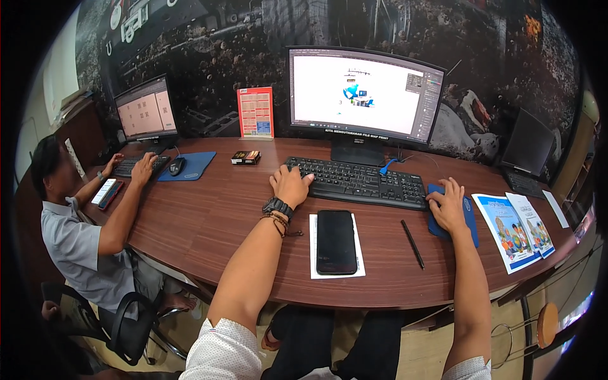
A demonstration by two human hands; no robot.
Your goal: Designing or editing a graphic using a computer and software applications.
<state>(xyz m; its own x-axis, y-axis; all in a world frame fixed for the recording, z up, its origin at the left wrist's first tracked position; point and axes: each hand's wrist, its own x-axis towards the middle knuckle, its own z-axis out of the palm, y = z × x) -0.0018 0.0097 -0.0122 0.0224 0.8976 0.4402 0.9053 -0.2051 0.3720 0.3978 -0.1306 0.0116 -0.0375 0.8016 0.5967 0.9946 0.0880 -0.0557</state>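
My left hand (291, 186) rests on the left end of a black keyboard (364, 182), its fingers apart over the keys. A dark watch and a beaded bracelet circle that wrist. On a blue mouse pad (470, 223) to the keyboard's right, my right hand (448, 208) curves over a computer mouse, which the palm and fingers hide almost entirely. Behind the keyboard stands a lit monitor (367, 92) with a blue picture on a white page. Between my forearms a black smartphone (336, 242) lies on a white paper sheet (313, 256), and a black pen (413, 244) lies nearer my right arm.
Printed booklets (510, 231) and a dark laptop (525, 152) occupy the right side. A red calendar (256, 113) and a small box (246, 158) stand left of the monitor. Farther left, a co-worker (88, 228) types at another keyboard (140, 166). A round stool (547, 325) is at lower right.
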